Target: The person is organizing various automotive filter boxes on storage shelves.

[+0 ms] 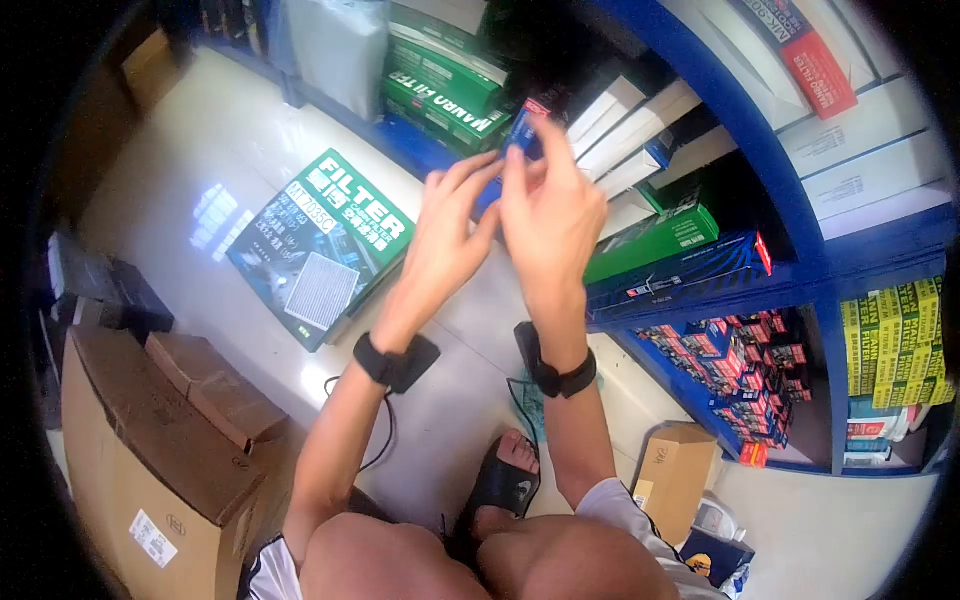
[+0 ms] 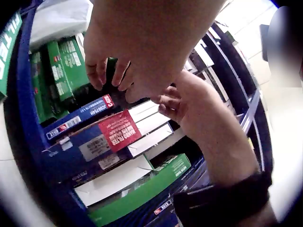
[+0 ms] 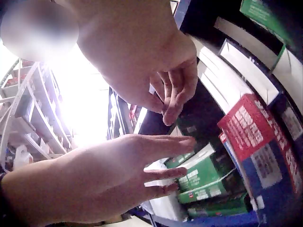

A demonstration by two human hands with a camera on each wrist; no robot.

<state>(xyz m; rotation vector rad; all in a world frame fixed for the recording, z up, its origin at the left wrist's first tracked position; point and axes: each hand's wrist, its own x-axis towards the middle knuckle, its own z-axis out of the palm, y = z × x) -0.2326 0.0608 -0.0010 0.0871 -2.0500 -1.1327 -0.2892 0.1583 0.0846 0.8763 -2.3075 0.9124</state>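
Both hands hover close together in front of a low blue shelf, with nothing seen in either. My left hand has its fingers stretched towards the shelf; in the right wrist view they extend straight. My right hand is beside it, fingers bent loosely, as the right wrist view also shows. Just beyond the fingertips, a slim blue box with a red end sits on the shelf. Next to it are a blue box with a red label and several white-sided boxes. Green filter boxes lie to the left.
A large green filter box lies on the floor at left. Brown cartons stand near the left knee, and a smaller carton is at right. Small blue-red boxes fill a lower compartment. The blue shelf frame runs along the right.
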